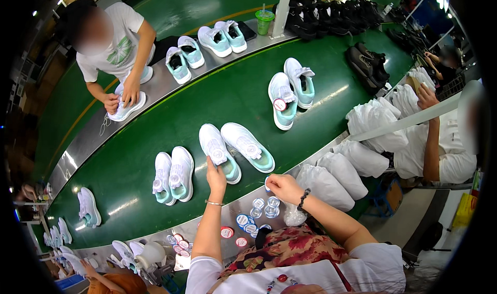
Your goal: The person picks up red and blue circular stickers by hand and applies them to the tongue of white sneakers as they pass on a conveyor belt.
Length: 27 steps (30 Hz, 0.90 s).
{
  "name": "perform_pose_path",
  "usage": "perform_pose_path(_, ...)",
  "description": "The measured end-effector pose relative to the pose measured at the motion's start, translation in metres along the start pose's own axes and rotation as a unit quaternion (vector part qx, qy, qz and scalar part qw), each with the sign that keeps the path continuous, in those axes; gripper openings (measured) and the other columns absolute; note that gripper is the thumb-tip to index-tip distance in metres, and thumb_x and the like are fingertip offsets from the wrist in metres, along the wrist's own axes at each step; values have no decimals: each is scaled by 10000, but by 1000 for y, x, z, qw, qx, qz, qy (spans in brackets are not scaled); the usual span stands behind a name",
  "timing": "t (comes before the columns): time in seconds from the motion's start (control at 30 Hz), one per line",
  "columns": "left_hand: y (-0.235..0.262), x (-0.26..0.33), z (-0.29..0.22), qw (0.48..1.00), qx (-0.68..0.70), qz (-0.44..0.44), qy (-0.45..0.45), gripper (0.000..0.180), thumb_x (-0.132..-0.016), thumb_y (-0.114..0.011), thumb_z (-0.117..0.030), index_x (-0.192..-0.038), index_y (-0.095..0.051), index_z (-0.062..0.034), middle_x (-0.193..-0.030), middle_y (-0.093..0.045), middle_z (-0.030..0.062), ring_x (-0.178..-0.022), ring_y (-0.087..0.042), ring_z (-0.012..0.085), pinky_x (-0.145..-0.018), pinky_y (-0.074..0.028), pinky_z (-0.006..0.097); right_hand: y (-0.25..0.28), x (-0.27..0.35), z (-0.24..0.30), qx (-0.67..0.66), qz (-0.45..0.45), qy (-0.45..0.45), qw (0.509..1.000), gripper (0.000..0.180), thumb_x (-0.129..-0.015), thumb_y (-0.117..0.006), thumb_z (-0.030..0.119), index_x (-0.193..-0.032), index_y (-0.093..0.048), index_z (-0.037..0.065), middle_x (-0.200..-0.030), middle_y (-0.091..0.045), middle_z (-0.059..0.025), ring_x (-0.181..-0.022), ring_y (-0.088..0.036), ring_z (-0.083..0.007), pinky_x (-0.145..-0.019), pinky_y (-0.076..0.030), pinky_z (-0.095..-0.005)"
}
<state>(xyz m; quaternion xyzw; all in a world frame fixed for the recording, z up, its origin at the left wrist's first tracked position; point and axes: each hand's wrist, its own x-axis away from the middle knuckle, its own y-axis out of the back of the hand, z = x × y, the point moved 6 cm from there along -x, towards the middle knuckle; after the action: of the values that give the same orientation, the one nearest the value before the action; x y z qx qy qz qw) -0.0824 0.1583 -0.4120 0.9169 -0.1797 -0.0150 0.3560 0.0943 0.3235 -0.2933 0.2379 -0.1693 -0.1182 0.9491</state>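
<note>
My left hand grips the side of a white sneaker with a mint lining, its thumb on the upper and its other fingers partly hidden. The mate, another white sneaker, lies just right of it on the green belt. Near the belt's front edge, my right hand pinches a small round blue-and-white tag, seen nearly edge-on. Loose blue-rimmed tags and red tags lie on the metal ledge in front of me.
More sneakers sit on the belt: a left pair and a right pair, one with a red tag. Paper-wrapped bundles line the right edge. A co-worker across handles a white shoe. Another person reaches in at right.
</note>
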Motion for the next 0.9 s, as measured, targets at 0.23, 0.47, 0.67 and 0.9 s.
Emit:
perform_pose_path(0.23, 20, 26, -56, 983, -114, -114, -86, 493, -770, -589, -91, -1200, -402, 62, -1087, -505, 240, -1017, -451, 403, -869, -362, 450, 7, -6, -3, -21, -43, 7, 999, 96, -811, -546, 134, -811, -577, 43, -696, -601, -124, -616, -590, -272, -556, -450, -344)
perform_pose_path(0.47, -38, 83, -119, 971, -177, 27, -156, 642, -686, -678, -378, -1243, -453, -152, -1140, -449, 181, -1148, -375, 340, -922, -208, 658, 8, 1, -35, -119, -55, -51, 990, 63, -831, -568, 68, -810, -574, 9, -620, -555, -14, -560, -501, -64, -500, -402, -218)
perform_pose_path(0.67, -53, 58, -108, 959, -250, 104, -86, 583, -656, -681, -451, -1124, -574, -120, -1222, -399, 249, -1240, -258, 386, -941, -148, 668, 11, 2, -23, -131, -51, -71, 988, 62, -833, -566, 61, -804, -567, 6, -635, -547, 17, -557, -481, -38, -502, -388, -193)
perform_pose_path(0.9, -26, 20, -92, 955, -230, 89, -164, 427, -558, -710, -395, -806, -658, -51, -995, -457, 167, -1037, -402, 325, -804, -393, 449, 22, 1, -32, -125, -71, -68, 987, 55, -832, -567, 61, -811, -571, 10, -644, -553, 20, -573, -477, -31, -509, -389, -189)
